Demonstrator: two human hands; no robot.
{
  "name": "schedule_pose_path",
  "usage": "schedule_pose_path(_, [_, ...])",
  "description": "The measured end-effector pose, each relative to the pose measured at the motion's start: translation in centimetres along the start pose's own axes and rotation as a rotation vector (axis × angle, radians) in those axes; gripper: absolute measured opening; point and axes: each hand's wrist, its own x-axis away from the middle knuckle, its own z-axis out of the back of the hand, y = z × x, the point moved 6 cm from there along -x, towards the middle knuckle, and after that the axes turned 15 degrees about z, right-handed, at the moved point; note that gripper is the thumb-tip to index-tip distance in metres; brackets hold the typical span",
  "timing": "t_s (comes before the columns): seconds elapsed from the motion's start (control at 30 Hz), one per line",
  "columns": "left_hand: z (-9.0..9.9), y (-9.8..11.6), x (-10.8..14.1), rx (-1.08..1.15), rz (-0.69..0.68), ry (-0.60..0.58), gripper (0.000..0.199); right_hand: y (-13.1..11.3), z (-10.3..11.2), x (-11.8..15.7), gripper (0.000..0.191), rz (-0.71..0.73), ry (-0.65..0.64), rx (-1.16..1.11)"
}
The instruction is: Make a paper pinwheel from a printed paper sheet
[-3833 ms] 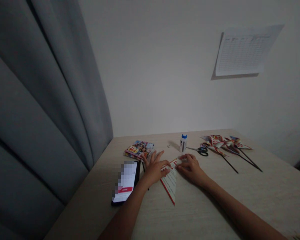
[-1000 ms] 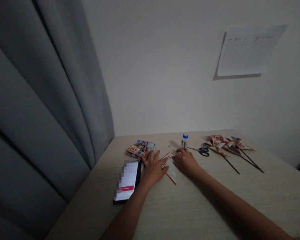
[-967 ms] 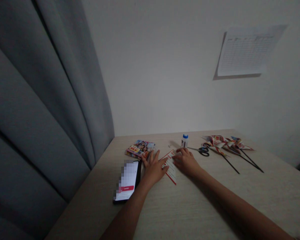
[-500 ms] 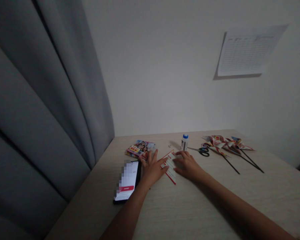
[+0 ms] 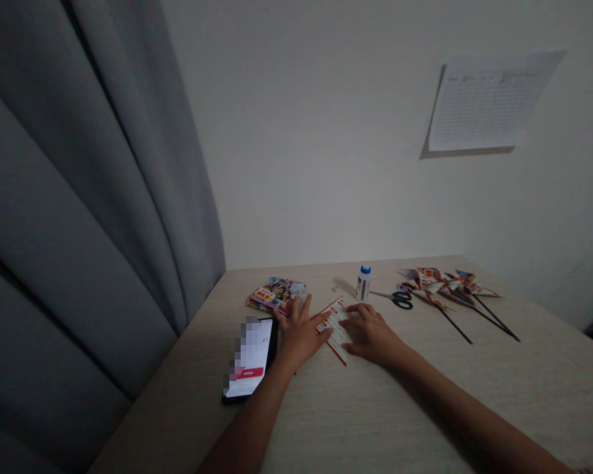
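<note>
A white piece of paper with red print and a red edge (image 5: 337,332) lies on the table between my hands, folded or cut to a triangular shape. My left hand (image 5: 300,334) rests at its left side, fingers spread, with the thumb and index finger on the paper. On the right edge of the paper are the fingertips of my right hand (image 5: 373,334), bent a little and apart. Just beyond the left fingers sits a stack of colourful printed paper (image 5: 277,293). A smartphone (image 5: 250,362) with a lit screen lies left of my left wrist.
A glue bottle with a blue cap (image 5: 363,284) stands behind my right hand, beside black-handled scissors (image 5: 401,300). Several paper pinwheels (image 5: 439,283) on dark sticks lie at the right. A grey curtain (image 5: 103,197) hangs along the table's left side.
My right fingers have shifted very slightly on the paper. Both hands otherwise stay in place, and the view has moved a touch.
</note>
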Motion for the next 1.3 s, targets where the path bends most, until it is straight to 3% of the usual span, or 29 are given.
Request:
schedule_pose_path(0.23, [-0.2, -0.1, -0.2, 0.025, -0.025, 0.025, 0.049, 0.4, -0.2, -0.1, 0.031, -0.027, 0.111, 0.030])
schedule_pose_path(0.37, [-0.5, -0.3, -0.4, 0.022, -0.023, 0.035, 0.049, 0.7, -0.2, -0.5, 0.029, -0.027, 0.113, 0.022])
schedule_pose_path(1.3, [-0.7, -0.5, -0.7, -0.050, 0.003, -0.054, 0.056, 0.4, -1.0, 0.2, 0.091, 0.025, -0.069, -0.038])
